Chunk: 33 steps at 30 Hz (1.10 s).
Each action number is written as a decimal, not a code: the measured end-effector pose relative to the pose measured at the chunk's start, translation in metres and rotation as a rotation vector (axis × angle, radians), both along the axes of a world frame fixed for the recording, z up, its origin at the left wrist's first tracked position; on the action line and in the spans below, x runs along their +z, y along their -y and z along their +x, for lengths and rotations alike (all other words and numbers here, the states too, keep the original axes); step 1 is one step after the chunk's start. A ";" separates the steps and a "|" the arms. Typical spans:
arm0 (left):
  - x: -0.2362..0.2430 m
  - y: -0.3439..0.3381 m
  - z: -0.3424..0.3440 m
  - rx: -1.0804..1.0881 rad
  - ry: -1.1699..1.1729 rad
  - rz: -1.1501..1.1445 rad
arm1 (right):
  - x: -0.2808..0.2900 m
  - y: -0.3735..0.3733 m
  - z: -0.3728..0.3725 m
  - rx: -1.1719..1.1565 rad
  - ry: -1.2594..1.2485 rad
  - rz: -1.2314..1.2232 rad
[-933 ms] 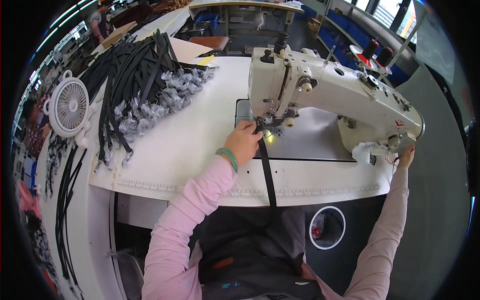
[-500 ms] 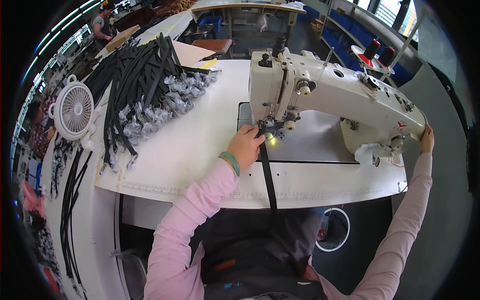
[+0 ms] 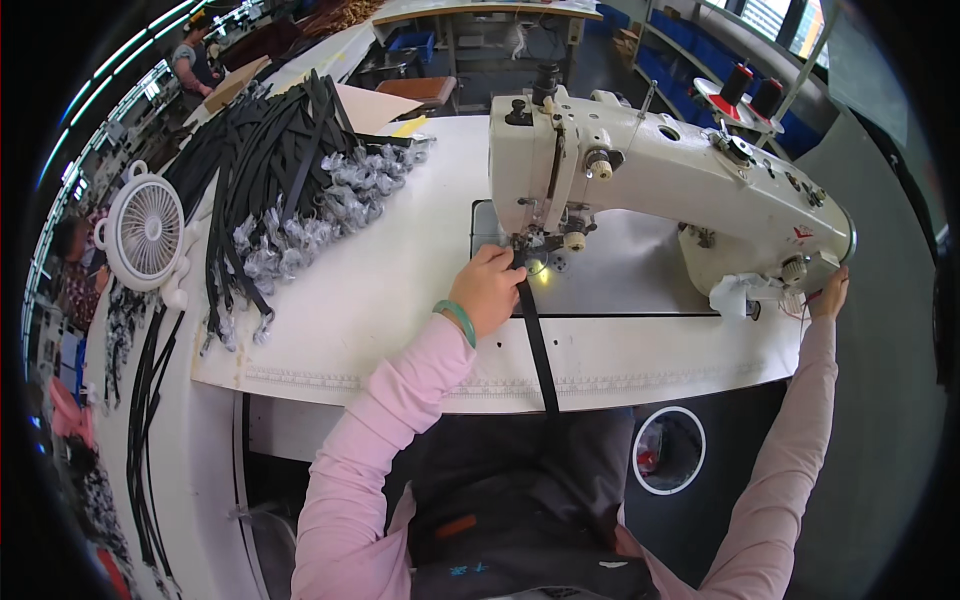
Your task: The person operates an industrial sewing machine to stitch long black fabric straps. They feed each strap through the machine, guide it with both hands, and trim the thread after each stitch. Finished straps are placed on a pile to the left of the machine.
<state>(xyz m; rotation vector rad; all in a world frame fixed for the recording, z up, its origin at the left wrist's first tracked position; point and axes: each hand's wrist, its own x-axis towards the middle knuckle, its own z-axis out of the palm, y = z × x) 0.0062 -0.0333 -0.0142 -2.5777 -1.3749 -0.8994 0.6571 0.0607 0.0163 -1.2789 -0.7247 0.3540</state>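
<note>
My left hand (image 3: 487, 290) is closed on a narrow black strap (image 3: 534, 345), pinching it close to the presser foot of a white sewing machine (image 3: 690, 160). From there the strap runs down over the table's front edge towards my lap. A small lamp lights the spot beside the needle. At the machine's right end, just below the handwheel (image 3: 851, 238), is my right hand (image 3: 830, 293). Its fingers are partly hidden and a thin reddish thing shows beside them; whether they grip anything is unclear.
A heap of black straps (image 3: 290, 140) with clear plastic-wrapped ends lies on the left of the table. Beside it stands a white fan (image 3: 148, 228). Thread cones (image 3: 737, 85) stand behind the machine. A white-rimmed bin (image 3: 669, 450) is below the table. Another person (image 3: 194, 65) is far left.
My right hand has moved down and slightly left at the machine's end, uncovering the handwheel's edge. My left hand keeps its pinch on the strap. The whole view has shifted slightly.
</note>
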 end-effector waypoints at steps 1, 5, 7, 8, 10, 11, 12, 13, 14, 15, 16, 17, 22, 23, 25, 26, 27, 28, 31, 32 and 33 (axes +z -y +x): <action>0.000 0.004 -0.005 0.022 -0.016 -0.004 | 0.025 -0.004 -0.039 0.046 -0.032 0.006; 0.006 0.000 0.003 -0.011 0.009 0.008 | 0.117 -0.003 -0.065 -0.092 0.321 -0.182; 0.007 -0.004 0.007 -0.023 0.033 0.010 | 0.129 -0.007 -0.041 -0.131 0.457 -0.319; 0.005 -0.005 0.007 -0.020 0.040 0.008 | 0.128 -0.010 -0.037 -0.113 0.444 -0.307; 0.004 -0.006 0.005 -0.011 0.041 0.000 | 0.125 -0.015 -0.033 -0.084 0.454 -0.320; 0.004 -0.006 0.004 -0.006 0.036 -0.006 | 0.123 -0.017 -0.032 -0.074 0.479 -0.343; 0.004 -0.006 0.002 -0.001 0.031 -0.011 | 0.122 -0.020 -0.031 -0.063 0.503 -0.366; 0.003 -0.006 0.002 -0.006 0.029 -0.017 | 0.124 -0.024 -0.024 -0.045 0.551 -0.402; 0.001 -0.008 0.003 -0.018 0.029 -0.020 | 0.129 -0.023 -0.010 -0.036 0.600 -0.439; 0.000 -0.009 0.005 -0.030 0.030 -0.024 | 0.132 -0.022 0.003 -0.027 0.649 -0.476; 0.000 -0.009 0.003 -0.027 0.030 -0.018 | 0.131 -0.025 0.003 -0.027 0.676 -0.470; 0.000 -0.010 0.002 -0.023 0.030 -0.011 | 0.129 -0.025 0.004 -0.029 0.702 -0.464; -0.001 -0.010 0.002 -0.007 0.022 -0.008 | 0.121 -0.028 0.013 -0.095 0.720 -0.484; -0.001 -0.010 0.002 -0.009 0.022 -0.003 | 0.119 -0.028 0.017 -0.114 0.707 -0.493; 0.000 -0.010 0.002 -0.008 0.026 -0.003 | 0.115 -0.030 0.023 -0.152 0.686 -0.512; 0.000 -0.009 0.001 -0.005 0.030 -0.008 | 0.113 -0.034 0.025 -0.167 0.678 -0.521; 0.001 -0.008 0.000 -0.001 0.034 -0.013 | 0.110 -0.037 0.027 -0.182 0.674 -0.544; 0.002 -0.008 0.001 0.000 0.034 -0.017 | 0.111 -0.039 0.032 -0.203 0.674 -0.568; 0.004 -0.010 0.005 -0.013 0.047 -0.024 | 0.118 -0.036 0.056 -0.190 0.756 -0.577; 0.004 -0.012 0.008 -0.025 0.062 -0.021 | 0.125 -0.030 0.066 -0.170 0.807 -0.553; 0.004 -0.015 0.012 -0.042 0.079 -0.017 | 0.134 -0.022 0.077 -0.154 0.860 -0.531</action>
